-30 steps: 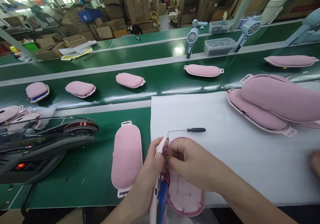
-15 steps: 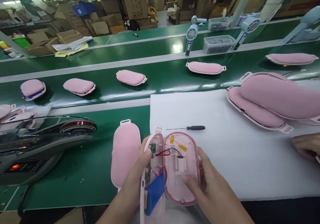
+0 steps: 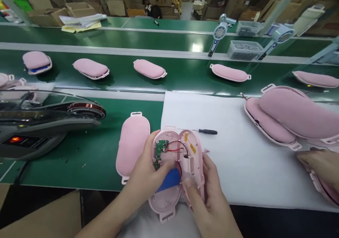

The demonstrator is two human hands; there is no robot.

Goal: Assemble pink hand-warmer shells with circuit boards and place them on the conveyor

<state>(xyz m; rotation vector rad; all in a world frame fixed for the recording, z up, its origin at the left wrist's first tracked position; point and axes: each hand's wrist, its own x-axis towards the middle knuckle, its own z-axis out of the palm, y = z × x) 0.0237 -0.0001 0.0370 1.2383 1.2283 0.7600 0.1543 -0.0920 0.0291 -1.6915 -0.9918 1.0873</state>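
Observation:
My left hand (image 3: 148,167) grips one half of an opened pink oval casing (image 3: 164,199), its thumb reaching inside over a blue battery pack (image 3: 169,180). A green circuit board (image 3: 162,147) sits in that half, and red and black wires run from it across to the other half. That other pink shell half (image 3: 194,160) is in my right hand (image 3: 205,192), thumb inside and fingers round the outer edge; yellow tape strips show within. A closed pink casing (image 3: 133,146) lies beside my left hand. Beyond the opened casing is a black-handled screwdriver (image 3: 208,132) on the white sheet.
Several pink casings (image 3: 150,69) line the green belt. More are stacked (image 3: 296,110) at right, where a co-worker's hand (image 3: 317,163) holds another. A dark machine (image 3: 50,125) with a red light stands left. Handheld fans (image 3: 219,33) and a tub of screws (image 3: 245,50) stand behind.
The left half has turned to show its inside face, and the right half now tilts more on edge. My left thumb has moved onto the battery area. The view has tilted down.

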